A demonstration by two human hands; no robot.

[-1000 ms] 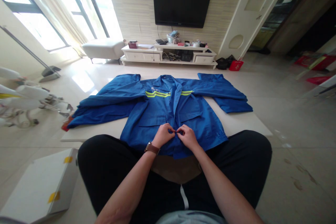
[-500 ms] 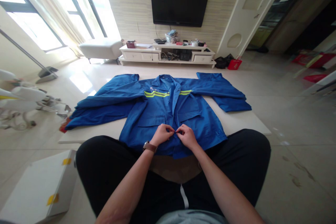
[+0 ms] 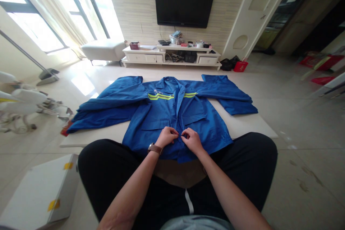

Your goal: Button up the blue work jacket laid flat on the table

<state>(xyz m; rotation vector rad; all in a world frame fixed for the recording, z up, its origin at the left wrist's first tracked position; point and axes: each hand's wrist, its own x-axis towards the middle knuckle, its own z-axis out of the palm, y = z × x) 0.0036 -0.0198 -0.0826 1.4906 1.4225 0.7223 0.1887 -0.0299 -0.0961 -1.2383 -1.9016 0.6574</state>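
A blue jacket (image 3: 159,109) with yellow-green stripes across the chest lies front side up on a low white table (image 3: 258,127), its sleeves spread to both sides. My left hand (image 3: 167,137), with a brown-strapped watch at the wrist, pinches the left edge of the front opening low on the jacket. My right hand (image 3: 192,139) pinches the cloth just beside it, at the other front edge. The fingertips of both hands almost touch. Whatever small part lies between them is too small to tell. Above the hands, the front is partly open up to the collar.
My knees flank the table's near edge. A white box (image 3: 35,190) stands on the floor at lower left. Across the room are a white TV cabinet (image 3: 140,56), a pale bench (image 3: 104,49) and a red bag (image 3: 240,65).
My fingertips have shifted very slightly at the front edges, and my left wrist has turned a little. The jacket lies as before.
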